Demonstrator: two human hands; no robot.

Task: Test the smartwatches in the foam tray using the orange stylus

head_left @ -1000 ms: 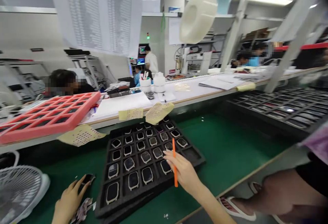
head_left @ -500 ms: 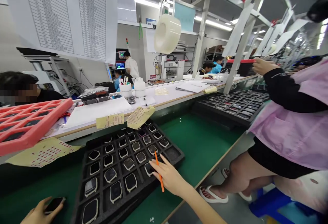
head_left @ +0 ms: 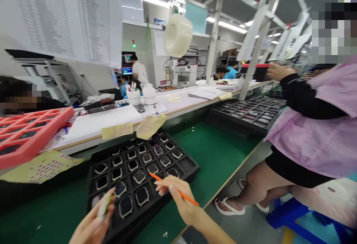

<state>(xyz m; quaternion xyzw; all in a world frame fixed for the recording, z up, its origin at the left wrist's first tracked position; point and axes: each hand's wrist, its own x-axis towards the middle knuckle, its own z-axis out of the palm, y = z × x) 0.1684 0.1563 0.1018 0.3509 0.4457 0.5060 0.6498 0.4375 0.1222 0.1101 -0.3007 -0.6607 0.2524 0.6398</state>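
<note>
My left hand [head_left: 96, 216] is closed on a smartwatch [head_left: 104, 205], turned nearly edge-on over the near left part of a black foam tray [head_left: 150, 208]; its pale edge is blurred. My right hand [head_left: 178, 195] pinches a slim orange pointed stick [head_left: 186, 198], its tip over the tray's middle. Smartwatches with dark screens and pale frames fill most of the compartments, such as one watch [head_left: 142, 196] between my hands. One compartment [head_left: 187, 164] at the right corner shows no watch. My left hand hides the tray's near left compartments.
A green mat [head_left: 220, 140] covers the bench. A shelf holds a red foam tray [head_left: 41, 132], paper sheets [head_left: 103, 123] and white cups [head_left: 134, 97]. A tape roll [head_left: 178, 35] hangs above. Another black tray [head_left: 248, 114] lies at right, near a standing person [head_left: 320, 125].
My left hand has lifted the watch from the mat and moved right over the tray. My right hand has shifted slightly; the orange stick now slants left, lying flatter.
</note>
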